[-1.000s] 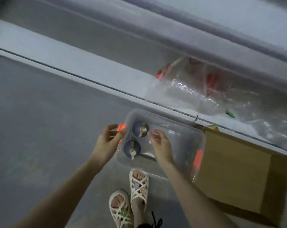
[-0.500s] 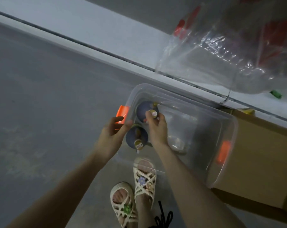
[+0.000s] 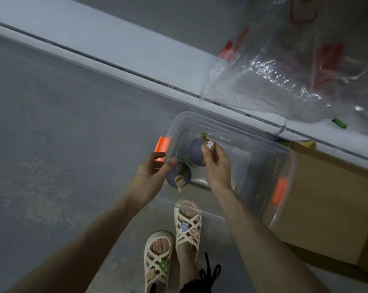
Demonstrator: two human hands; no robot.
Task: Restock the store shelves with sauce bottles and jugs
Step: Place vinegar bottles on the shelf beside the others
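Clear plastic bin [image 3: 242,132] sat on the grey floor [image 3: 52,123], against a pale shelf base [image 3: 115,45]. An orange latch [image 3: 162,145] at its left end, another [image 3: 280,191] at its right. Its right end lay against a cardboard box [image 3: 326,197].

Two dark round jugs stood at the left end of the bin, both gold-capped with a price sticker on top. Far jug [image 3: 196,152] just beside near jug [image 3: 178,176]; could not tell whether they touched.

Right hand [image 3: 217,166] reached into the bin, its fingers [image 3: 205,150] curled and pinching the far jug's cap.

Left hand [image 3: 149,176] hung at the bin's left wall, fingers [image 3: 157,155] spread and loosely bent, holding nothing; the thumb tip lay just above the near jug's shoulder, contact unclear.

Crumpled clear plastic bag [image 3: 284,70] with red print lay on the shelf base above the bin. Two feet in woven sandals [image 3: 157,261] stood below, one toe under the bin's near rim.
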